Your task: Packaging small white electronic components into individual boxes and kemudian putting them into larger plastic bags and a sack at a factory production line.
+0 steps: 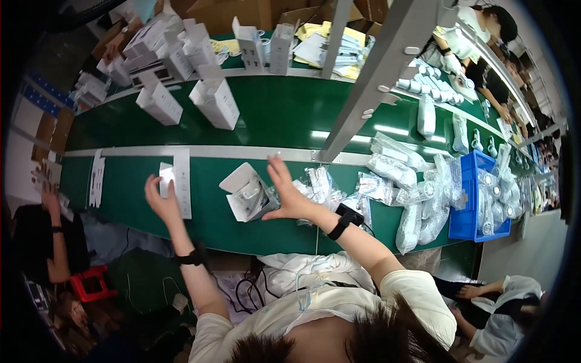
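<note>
My left hand [158, 199] is raised over the green worktop [133, 199], fingers closed on a small white card [165, 177] beside a white paper strip [182, 181] that lies across the worktop's far edge. My right hand [287, 193] is open, fingers spread, its palm against an open white box [245, 192] lying tilted near the middle of the worktop, with a white part inside. Bagged parts [387, 172] pile just right of that hand, running to a blue bin [466, 212] at the right end. Closed boxes [215, 103] stand on the green belt [290, 109] beyond. I judge the box could skid from my flat palm, or the card could crease in my grip.
</note>
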